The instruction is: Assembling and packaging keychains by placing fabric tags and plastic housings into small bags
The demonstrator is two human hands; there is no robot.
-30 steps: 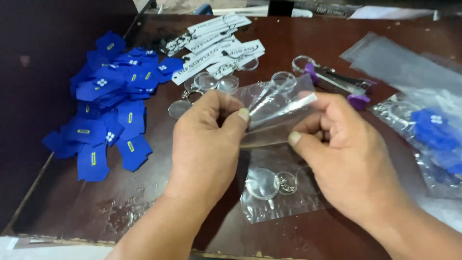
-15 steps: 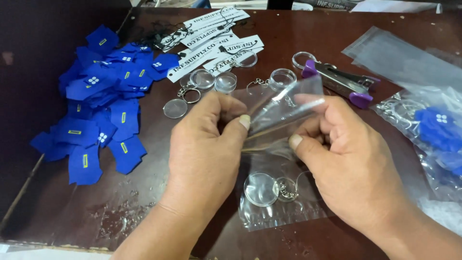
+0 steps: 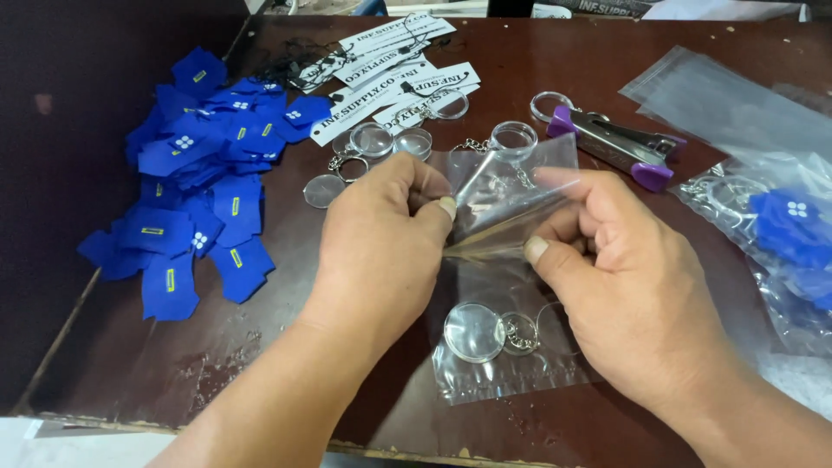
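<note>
My left hand (image 3: 381, 243) and my right hand (image 3: 624, 277) both pinch the open top of a small clear plastic bag (image 3: 507, 217), pulling its two sides apart above the dark brown table (image 3: 347, 381). The bag's lower part lies on the table with a round clear keychain disc (image 3: 472, 331) and its metal ring (image 3: 520, 334) inside. Both thumbs press on the bag's edge near its middle.
A heap of blue shirt-shaped cut-outs (image 3: 204, 182) lies at the left. White printed paper strips (image 3: 390, 65) and several loose clear keychains (image 3: 373, 143) sit at the back. A purple-handled stapler (image 3: 620, 147) is behind my right hand. Filled clear bags (image 3: 780, 234) are at the right.
The view has shifted slightly and my hands have spread the bag's mouth a little wider. The keychain disc stays in the bag's bottom.
</note>
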